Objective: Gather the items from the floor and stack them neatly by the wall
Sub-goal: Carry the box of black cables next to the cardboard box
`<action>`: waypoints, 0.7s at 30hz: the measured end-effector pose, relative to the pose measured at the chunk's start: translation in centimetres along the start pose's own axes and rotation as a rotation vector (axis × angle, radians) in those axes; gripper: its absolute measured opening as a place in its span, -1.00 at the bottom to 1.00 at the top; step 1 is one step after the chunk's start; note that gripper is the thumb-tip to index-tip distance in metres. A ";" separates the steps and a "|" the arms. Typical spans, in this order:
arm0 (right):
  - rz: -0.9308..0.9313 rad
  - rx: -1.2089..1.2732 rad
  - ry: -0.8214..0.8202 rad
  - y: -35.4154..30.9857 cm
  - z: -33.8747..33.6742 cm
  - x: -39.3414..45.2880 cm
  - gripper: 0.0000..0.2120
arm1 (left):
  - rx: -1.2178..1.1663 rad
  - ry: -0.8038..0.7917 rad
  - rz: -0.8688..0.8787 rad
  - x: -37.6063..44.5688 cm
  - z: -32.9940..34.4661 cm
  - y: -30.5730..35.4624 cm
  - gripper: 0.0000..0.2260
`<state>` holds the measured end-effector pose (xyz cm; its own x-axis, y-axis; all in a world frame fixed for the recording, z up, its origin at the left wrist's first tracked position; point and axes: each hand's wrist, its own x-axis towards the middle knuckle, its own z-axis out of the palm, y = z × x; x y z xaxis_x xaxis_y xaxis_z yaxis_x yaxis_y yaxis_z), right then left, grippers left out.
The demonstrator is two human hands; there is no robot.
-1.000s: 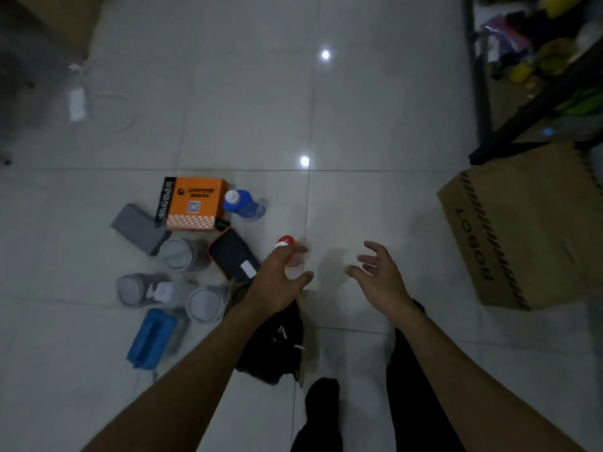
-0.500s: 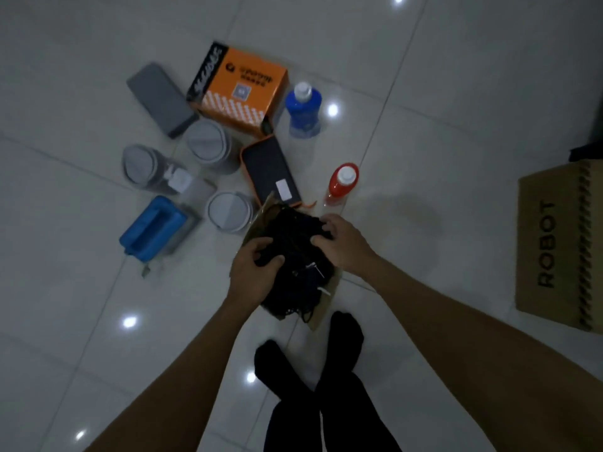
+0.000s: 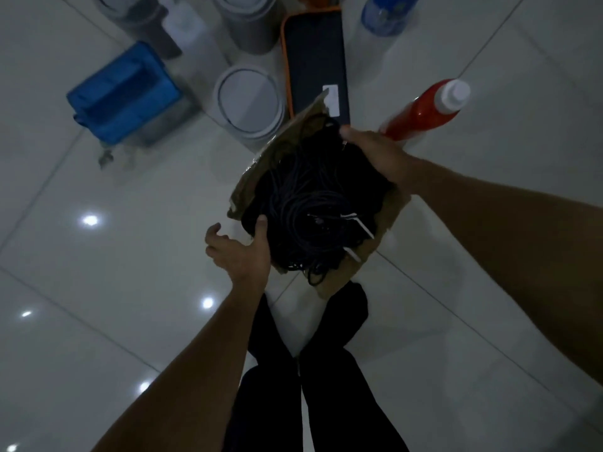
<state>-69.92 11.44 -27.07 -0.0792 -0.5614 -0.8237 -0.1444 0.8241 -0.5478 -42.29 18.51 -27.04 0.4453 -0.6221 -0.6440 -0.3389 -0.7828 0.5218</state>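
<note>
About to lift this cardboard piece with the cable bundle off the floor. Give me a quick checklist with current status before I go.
1. Right hand on the load: ok, it holds the far edge of the cardboard and cable bundle.
2. Left hand on the load: not ok, only the thumb touches the bundle; the fingers are spread off to the side.
3. Cables contained: not ok, a loop hangs over the near edge.
4. Red bottle clear of the lift: cannot tell, it stands right behind the right hand.
5. Grey canister clear: ok, apart from the cardboard.
6. Support underneath: cannot tell, hidden.
</note>
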 end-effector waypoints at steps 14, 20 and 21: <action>0.134 0.103 -0.079 2.8 -0.7 2.9 -0.44 | -0.527 -0.558 -0.273 3.0 3.0 -3.5 -0.27; 0.116 0.146 -0.132 3.3 0.4 1.5 -0.54 | -0.514 -0.485 -0.251 2.9 2.4 -3.7 -0.17; 0.123 0.173 -0.138 3.8 0.6 1.0 -0.62 | -0.495 -0.477 -0.236 2.7 2.1 -3.8 -0.19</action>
<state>-69.91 14.05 -30.08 0.0512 -0.4505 -0.8913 0.0298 0.8928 -0.4495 -41.58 19.75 -31.92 0.0119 -0.4643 -0.8856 0.1866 -0.8691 0.4582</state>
